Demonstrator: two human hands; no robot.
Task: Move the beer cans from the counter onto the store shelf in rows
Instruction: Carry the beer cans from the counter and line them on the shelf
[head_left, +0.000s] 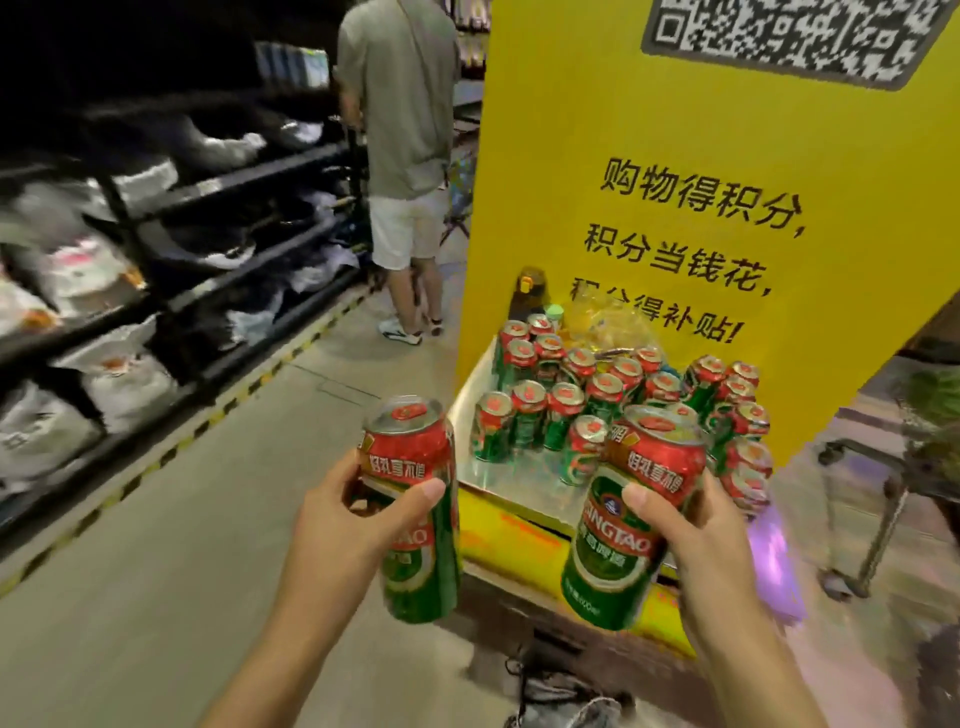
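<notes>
Yellow sign panel (727, 208): stands upright along the far edge of the counter, printed with black characters and a QR code at its top.

Store shelf (171, 249): dark tiered racking along the left side of the aisle, its levels filled with pale bagged goods; blurred.

Floor (182, 545): grey concrete, a yellow-and-black striped line running beside the foot of the shelf.

Bystander (400, 156): a person in a grey shirt and white shorts, standing in the aisle beyond the counter's far left corner, back to the camera.

Counter (498, 467): shiny metal top with a yellow front edge.

Beer cans (613, 395): green with red tops, upright, packed in loose rows from the counter's far left corner across to its right edge.

Left hand (343, 525): fingers and thumb wrapped round the left can (421, 519), held upright over the floor, just left of the counter's near left corner.

Right hand (701, 545): thumb and fingers curled round the right can (634, 519), tilted slightly, held above the counter's front edge.
</notes>
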